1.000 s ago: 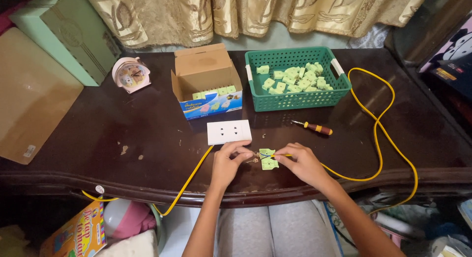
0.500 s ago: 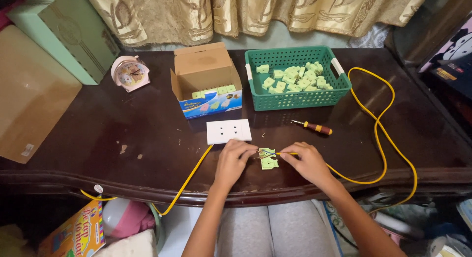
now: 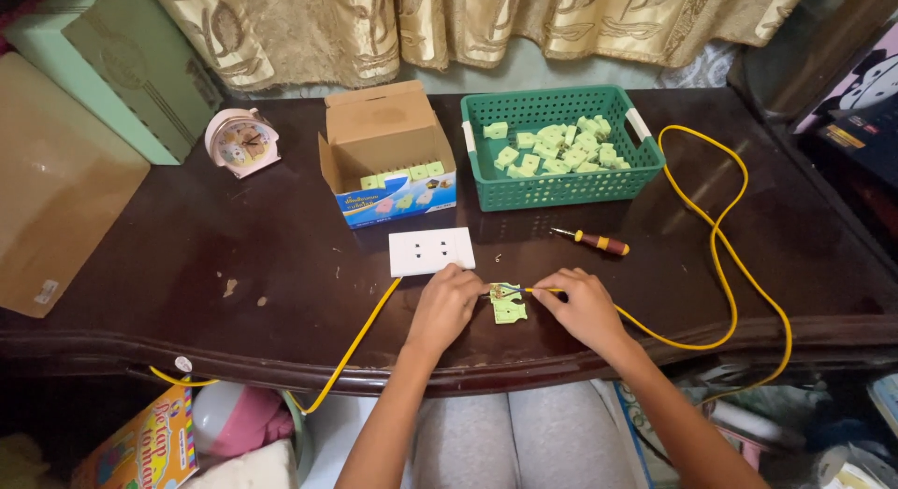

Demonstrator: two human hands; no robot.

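In the head view, a small pale green socket part (image 3: 508, 303) lies flat on the dark wooden table (image 3: 281, 264), near its front edge, between the person's two hands. It is blocky with notched edges, its long axis running roughly from 12 to 6 o'clock. The left hand (image 3: 447, 306), at its 9 o'clock, has fingertips pinched together at the part's top corner. The right hand (image 3: 580, 306), at 3 o'clock, is clamped on the yellow wire (image 3: 720, 264), whose end points toward 9 o'clock into the part. The joint itself is too small to make out.

At 12 o'clock lie a white outlet plate (image 3: 431, 251), a screwdriver (image 3: 591, 240), a green basket (image 3: 561, 185) and an open cardboard box (image 3: 383, 147).
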